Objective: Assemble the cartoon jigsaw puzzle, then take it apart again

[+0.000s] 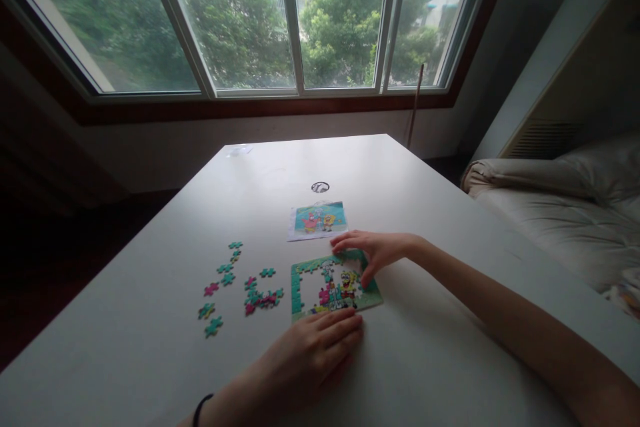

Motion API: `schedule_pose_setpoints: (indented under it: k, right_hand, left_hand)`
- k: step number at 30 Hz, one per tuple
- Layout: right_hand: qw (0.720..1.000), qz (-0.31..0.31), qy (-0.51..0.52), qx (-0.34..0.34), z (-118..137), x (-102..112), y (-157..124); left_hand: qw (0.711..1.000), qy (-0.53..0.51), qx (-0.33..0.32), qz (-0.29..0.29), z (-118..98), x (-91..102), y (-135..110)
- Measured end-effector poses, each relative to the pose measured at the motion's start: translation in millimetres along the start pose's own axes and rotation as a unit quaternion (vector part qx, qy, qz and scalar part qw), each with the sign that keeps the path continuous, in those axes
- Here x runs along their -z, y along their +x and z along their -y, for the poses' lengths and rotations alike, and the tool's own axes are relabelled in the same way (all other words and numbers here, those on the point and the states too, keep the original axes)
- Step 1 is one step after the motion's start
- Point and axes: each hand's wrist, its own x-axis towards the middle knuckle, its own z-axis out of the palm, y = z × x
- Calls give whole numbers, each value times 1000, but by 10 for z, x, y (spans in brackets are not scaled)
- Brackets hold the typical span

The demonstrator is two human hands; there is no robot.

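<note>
A partly filled jigsaw puzzle with a green border and yellow and pink cartoon figures lies on the white table. My left hand rests along its near edge, fingers stretched out side by side and covering part of that edge. Over the far right corner is my right hand, thumb and fingers spread apart around the corner. No piece shows between them. Left of the puzzle, several loose pieces form a pile, and more lie scattered farther left, among them a pink piece and a green piece.
Beyond the puzzle lies a picture card with the cartoon figures. Behind it, a round dark mark is on the white table. Clear plastic sits at the far left corner. A padded couch stands to the right.
</note>
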Motion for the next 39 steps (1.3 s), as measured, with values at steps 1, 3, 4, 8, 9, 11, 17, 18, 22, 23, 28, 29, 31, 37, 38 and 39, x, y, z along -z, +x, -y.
schedule_pose_setpoints:
  k: [1, 3, 4, 8, 9, 11, 17, 18, 22, 23, 28, 29, 31, 37, 38, 39]
  right_hand:
    - [1000, 2, -1, 3, -6, -2, -2]
    - [1000, 7, 1, 11, -26, -9, -6]
    - [1000, 9, 3, 14, -40, -14, -8]
    - [1000, 11, 11, 16, -89, -28, -12]
    - [1000, 11, 11, 15, -95, -30, -12]
    - [1000, 10, 10, 15, -97, -33, -11]
    - [1000, 5, 7, 12, -62, -50, -13]
    - [1000, 5, 4, 9, -53, -53, -13]
    - [1000, 11, -4, 1, -26, -38, -16]
    - [1000, 14, -3, 4, -24, -27, -16]
    - [999, 18, 25, 19, -37, 12, -22]
    - [999, 16, 28, 22, -41, 10, -23]
    - [999, 10, 30, 27, -46, -2, -24]
    - [999, 10, 23, 21, -49, -14, -23]
    - [999, 12, 26, 21, -49, -9, -23]
    - [999, 14, 31, 21, -49, -4, -23]
  left_hand:
    - [1000, 1, 0, 0, 1, -2, -1]
    - [1000, 3, 0, -2, 3, -5, -2]
    - [1000, 4, 1, -4, 5, -6, -1]
    - [1000, 7, -1, -14, 8, -9, 5]
    - [1000, 11, -3, -15, 5, -11, 6]
    - [999, 34, -9, -21, -12, -17, 7]
    - [991, 119, -56, -35, -94, -41, -13]
    - [990, 122, -60, -31, -99, -44, -16]
    - [990, 123, -57, -27, -97, -45, -16]
    - [991, 122, -56, -27, -94, -43, -13]
    - [991, 117, -50, -29, -96, -29, -2]
    - [991, 117, -49, -30, -100, -27, 0]
    - [992, 117, -47, -31, -107, -22, 4]
    - [992, 108, -44, -42, -110, -23, 7]
    - [993, 105, -42, -40, -109, -25, 6]
    - [993, 103, -41, -38, -108, -26, 6]
